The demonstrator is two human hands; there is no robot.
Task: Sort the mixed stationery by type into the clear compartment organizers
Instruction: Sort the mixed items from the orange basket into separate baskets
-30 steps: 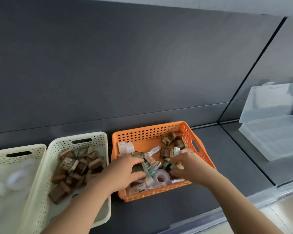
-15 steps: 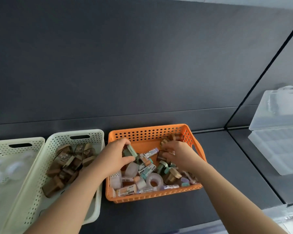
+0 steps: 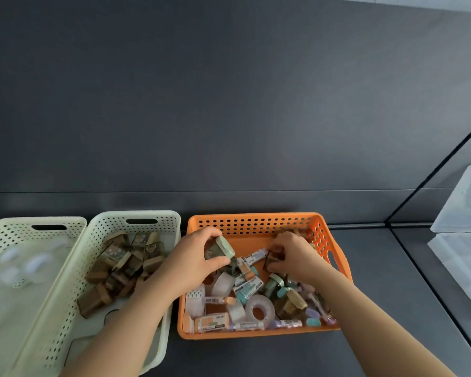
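An orange perforated basket (image 3: 256, 222) holds mixed stationery: tape rolls (image 3: 259, 308), glue sticks and small boxed pieces. My left hand (image 3: 193, 263) is over the basket's left side and pinches a small brown box with a pale green lid (image 3: 223, 247). My right hand (image 3: 297, 258) is in the basket's back right part, its fingers curled round a dark brown box (image 3: 273, 261). To the left, a cream basket (image 3: 136, 216) holds several similar brown boxes (image 3: 114, 268).
A second cream basket (image 3: 17, 224) at far left holds blurred white rolls. Clear compartment organizers (image 3: 462, 240) stand at the right on the dark shelf. A dark wall panel rises behind the baskets.
Both hands have gone from the basket's front to its back half. My left hand has lifted the green-lidded box; my right hand has closed on a brown box.
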